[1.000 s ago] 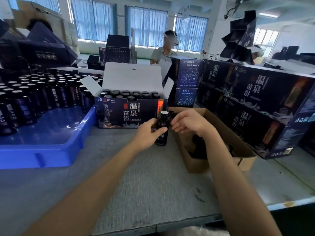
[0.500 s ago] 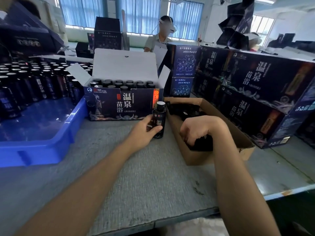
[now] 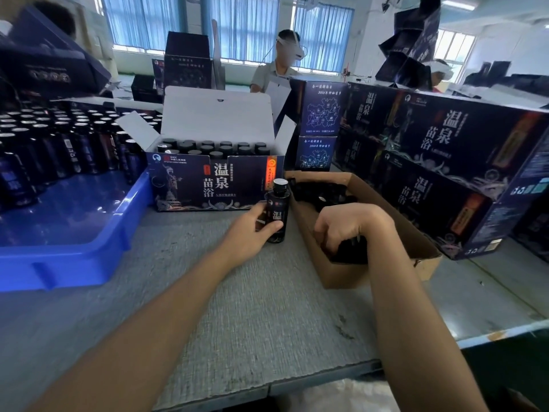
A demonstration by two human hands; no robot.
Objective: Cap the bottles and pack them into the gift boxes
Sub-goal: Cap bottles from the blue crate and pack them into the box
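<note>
A moment ago the right hand sat at the bottle's top; now it has dropped into the cardboard box, so a cap looks due next. Left of that box, the left hand (image 3: pixel 249 230) wraps the upright bottle (image 3: pixel 277 211) on the worktop (image 3: pixel 237 307), just before the open gift box (image 3: pixel 214 179). The right hand (image 3: pixel 347 224) curls down among the black caps (image 3: pixel 320 191) in the cardboard box (image 3: pixel 395 221); whether it grips one I cannot tell.
</note>
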